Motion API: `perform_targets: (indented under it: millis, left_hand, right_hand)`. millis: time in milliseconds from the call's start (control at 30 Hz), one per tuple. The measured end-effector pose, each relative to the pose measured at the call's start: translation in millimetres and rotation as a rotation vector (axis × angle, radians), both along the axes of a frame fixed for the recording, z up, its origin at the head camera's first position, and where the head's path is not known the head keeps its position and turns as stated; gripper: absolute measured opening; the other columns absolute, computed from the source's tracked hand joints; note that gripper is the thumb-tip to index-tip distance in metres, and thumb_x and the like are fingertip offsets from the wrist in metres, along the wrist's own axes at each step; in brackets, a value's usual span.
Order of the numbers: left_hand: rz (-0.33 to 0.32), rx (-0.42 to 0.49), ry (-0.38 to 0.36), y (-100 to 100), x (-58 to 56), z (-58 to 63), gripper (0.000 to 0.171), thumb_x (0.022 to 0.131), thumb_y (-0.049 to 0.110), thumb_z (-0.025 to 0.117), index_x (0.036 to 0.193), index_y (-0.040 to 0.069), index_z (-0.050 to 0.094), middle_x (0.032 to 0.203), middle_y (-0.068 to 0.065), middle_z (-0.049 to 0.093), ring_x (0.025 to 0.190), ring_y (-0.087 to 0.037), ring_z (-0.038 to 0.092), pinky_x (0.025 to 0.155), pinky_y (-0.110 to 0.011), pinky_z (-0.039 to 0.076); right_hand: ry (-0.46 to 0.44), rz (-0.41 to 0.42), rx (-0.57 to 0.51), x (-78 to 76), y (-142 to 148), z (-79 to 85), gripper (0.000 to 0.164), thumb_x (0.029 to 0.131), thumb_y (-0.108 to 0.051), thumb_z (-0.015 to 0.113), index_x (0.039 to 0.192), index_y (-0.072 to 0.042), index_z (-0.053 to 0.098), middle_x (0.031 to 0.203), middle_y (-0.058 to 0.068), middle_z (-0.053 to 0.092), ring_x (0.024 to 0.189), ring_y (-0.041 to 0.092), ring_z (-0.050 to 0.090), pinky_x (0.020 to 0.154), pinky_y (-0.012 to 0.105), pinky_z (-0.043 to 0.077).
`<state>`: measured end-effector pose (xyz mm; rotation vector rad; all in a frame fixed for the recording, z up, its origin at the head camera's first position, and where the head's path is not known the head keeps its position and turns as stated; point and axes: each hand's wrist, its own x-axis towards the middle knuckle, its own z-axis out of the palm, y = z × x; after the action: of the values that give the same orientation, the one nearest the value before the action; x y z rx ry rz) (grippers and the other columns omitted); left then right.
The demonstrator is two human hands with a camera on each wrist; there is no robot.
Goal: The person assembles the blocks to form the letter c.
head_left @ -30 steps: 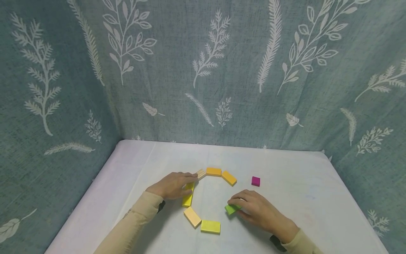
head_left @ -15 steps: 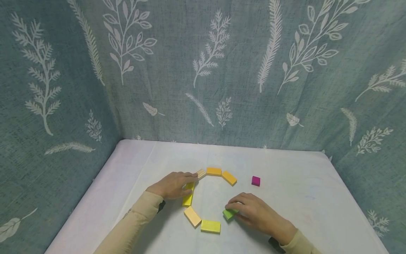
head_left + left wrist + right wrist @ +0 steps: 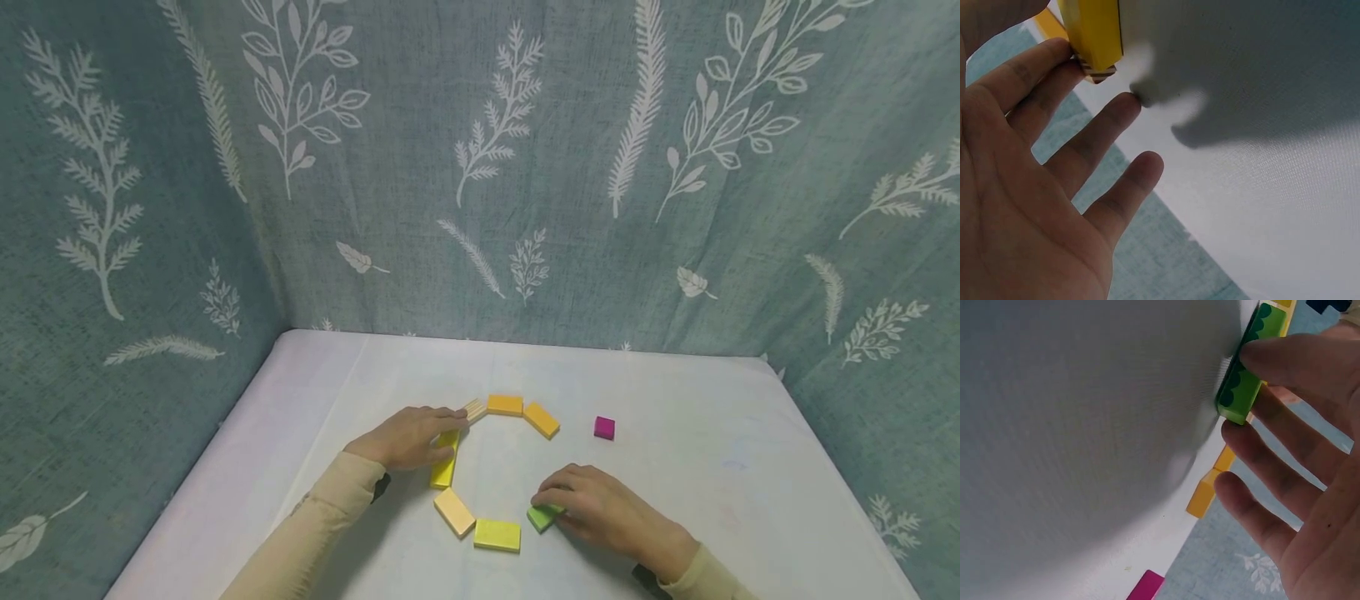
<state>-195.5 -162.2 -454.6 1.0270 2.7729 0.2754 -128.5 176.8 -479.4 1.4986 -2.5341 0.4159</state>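
In the head view a ring of rectangular blocks lies on the white table. My left hand (image 3: 412,439) rests at its left side, fingers fairly straight, touching a yellow block (image 3: 444,473). The left wrist view shows fingertips right at the end of that yellow block (image 3: 1092,34), beside a striped block (image 3: 1099,75). My right hand (image 3: 600,510) holds a green block (image 3: 542,517) at the ring's lower right. In the right wrist view the thumb presses one side of the green block (image 3: 1249,394), which has dark scalloped marks, with fingers on the other side.
Two orange blocks, one of them (image 3: 506,405) at the back of the ring, join a pale ridged block (image 3: 476,410). In front lie a cream block (image 3: 455,512) and a lime-yellow block (image 3: 497,536). A magenta block (image 3: 604,428) sits apart. A patterned curtain (image 3: 480,208) stands behind.
My right hand has brought the green block slightly toward me and turned it, nearer the lime-yellow block. The left hand stays at the yellow block.
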Motion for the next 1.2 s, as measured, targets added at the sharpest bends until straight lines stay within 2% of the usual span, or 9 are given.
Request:
perform_targets:
  millis: [433, 1200]
  left_hand:
    - [0.011, -0.007, -0.013, 0, 0.2, -0.4, 0.048, 0.101, 0.027, 0.064, 0.146, 0.011, 0.056, 0.153, -0.006, 0.05, 0.133, -0.03, 0.053, 0.11, -0.048, 0.044]
    - [0.01, -0.007, -0.01, 0, -0.2, -0.3, 0.048, 0.101, 0.028, 0.064, 0.146, 0.012, 0.057, 0.153, -0.006, 0.05, 0.133, -0.03, 0.054, 0.109, -0.047, 0.045]
  right_hand:
    - [-0.094, 0.0, 0.052, 7.3, -6, 3.9, 0.036, 0.084, -0.013, 0.083, 0.117, -0.022, 0.074, 0.117, -0.011, 0.069, 0.109, 0.008, 0.062, 0.094, 0.034, 0.056]
    - [-0.162, -0.042, 0.108, 10.4, -11, 3.5, 0.039, 0.086, -0.014, 0.081, 0.122, -0.026, 0.071, 0.122, -0.014, 0.066, 0.115, 0.008, 0.06, 0.099, 0.037, 0.054]
